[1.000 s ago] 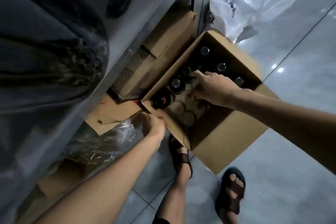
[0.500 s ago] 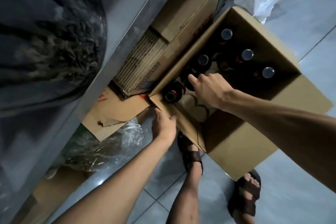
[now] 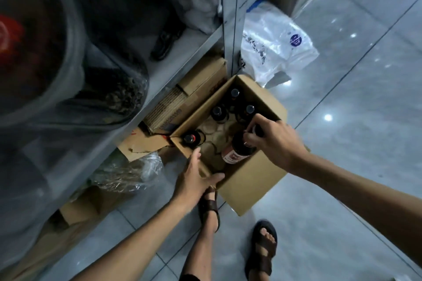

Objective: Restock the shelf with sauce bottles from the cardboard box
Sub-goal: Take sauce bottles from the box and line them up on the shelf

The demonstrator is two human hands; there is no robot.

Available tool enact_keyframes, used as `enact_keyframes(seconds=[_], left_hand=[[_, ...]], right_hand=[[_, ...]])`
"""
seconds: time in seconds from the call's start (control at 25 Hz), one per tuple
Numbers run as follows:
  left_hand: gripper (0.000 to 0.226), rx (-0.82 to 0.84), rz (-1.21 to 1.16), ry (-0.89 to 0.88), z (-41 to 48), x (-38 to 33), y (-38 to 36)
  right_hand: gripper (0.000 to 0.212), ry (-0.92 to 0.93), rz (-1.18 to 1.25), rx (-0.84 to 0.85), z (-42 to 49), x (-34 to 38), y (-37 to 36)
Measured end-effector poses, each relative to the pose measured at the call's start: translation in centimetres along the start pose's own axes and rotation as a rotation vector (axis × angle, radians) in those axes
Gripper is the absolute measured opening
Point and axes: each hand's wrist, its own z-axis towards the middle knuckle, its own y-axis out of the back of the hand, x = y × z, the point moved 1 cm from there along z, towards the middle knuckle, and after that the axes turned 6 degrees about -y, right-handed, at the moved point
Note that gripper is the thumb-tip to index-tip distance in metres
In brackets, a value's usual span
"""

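Head view: sauce bottle [image 3: 237, 151] neck within right hand [image 3: 277, 141] fingers [image 3: 252, 142].

One wide-angle camera sits on the person's head and looks steeply down and forward. It faces the tiled floor [image 3: 354, 143] at the foot of the shelf [image 3: 180, 68], which fills the left side, close to the lens. The cardboard box [image 3: 251, 180] lies near the middle, with the left hand [image 3: 194, 180] and right hand [image 3: 276, 141] at it. The sandalled feet [image 3: 262, 248] show at the bottom edge.
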Motion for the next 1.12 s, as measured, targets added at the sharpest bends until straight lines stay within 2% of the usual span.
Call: enact_keyframes(seconds=[0.08, 0.2, 0.28, 0.36, 0.48, 0.6, 0.68, 0.8, 0.88, 0.96, 1.04, 1.12], left_hand=[[0.110, 0.021, 0.032, -0.138, -3.4, -4.8, -0.2], [0.101, -0.077, 0.047, -0.323, -9.1, -12.6, 1.3], [0.094, -0.135, -0.029, -0.383, -13.2, -17.7, 3.2], [0.083, -0.180, -0.052, -0.475, -18.7, -23.0, 6.0], [0.066, -0.307, 0.046, -0.661, -28.6, -30.7, 11.0], [0.060, -0.400, 0.032, -0.807, -38.2, -36.5, 16.2], [0.058, -0.453, 0.011, -0.885, -45.1, -39.6, 19.7], [0.056, -0.549, -0.047, -0.982, -54.8, -42.2, 24.6], [0.054, -0.598, -0.107, -1.025, -59.8, -42.7, 27.6], [0.055, -0.633, -0.149, -1.049, -63.8, -42.8, 30.6], [0.055, -0.662, -0.190, -1.057, -67.0, -42.0, 34.0], [0.053, -0.725, -0.183, -1.041, -69.3, -40.5, 37.8]], right_hand=[[0.023, 0.056, 0.069, -0.064, -3.5, 3.1, 6.2], [0.017, 0.213, 0.098, -0.131, -9.2, 9.2, 15.8], [0.015, 0.301, 0.103, -0.165, -13.4, 13.5, 22.0], [0.019, 0.389, 0.129, -0.195, -18.5, 18.2, 28.2], [0.027, 0.533, 0.186, -0.253, -27.1, 25.4, 36.9], [0.038, 0.667, 0.245, -0.326, -34.8, 32.2, 43.8], [0.042, 0.734, 0.345, -0.290, -39.9, 36.8, 47.5], [0.031, 0.826, 0.520, -0.151, -45.9, 42.9, 50.4], [0.028, 0.897, 0.499, -0.108, -48.4, 46.5, 50.1], [0.035, 0.946, 0.438, -0.076, -50.6, 49.8, 48.7], [0.051, 0.994, 0.425, -0.013, -52.6, 53.6, 46.6], [0.051, 1.016, 0.478, 0.062, -54.3, 57.9, 44.2]])
